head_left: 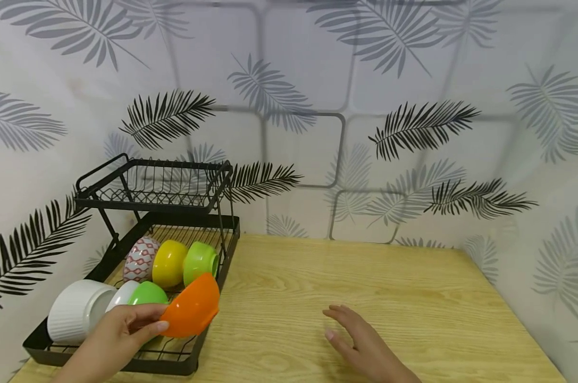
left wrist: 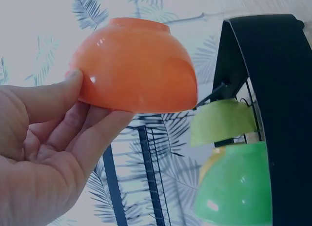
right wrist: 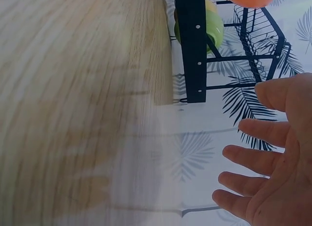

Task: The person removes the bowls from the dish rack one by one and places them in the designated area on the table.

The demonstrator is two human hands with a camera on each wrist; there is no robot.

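An orange bowl (head_left: 193, 307) is held up by its rim above the front right corner of a black dish rack (head_left: 174, 366). My left hand (head_left: 116, 335) pinches that rim between thumb and fingers; the left wrist view shows the bowl (left wrist: 139, 67) with its foot upward. Over the wooden table (head_left: 389, 287), my right hand (head_left: 360, 346) hovers with its fingers apart, holding nothing. Near the left hand, in the front of the rack, sit a green bowl (head_left: 147, 293), a white bowl (head_left: 122, 295) and a larger ribbed white bowl (head_left: 73, 311).
Behind them in the lower rack stand a red-patterned bowl (head_left: 141, 259), a yellow bowl (head_left: 169, 263) and a lime-green bowl (head_left: 200, 263). An upper wire shelf (head_left: 150, 205) spans the back of the rack. A leaf-patterned wall covering (head_left: 308, 149) rises behind the table.
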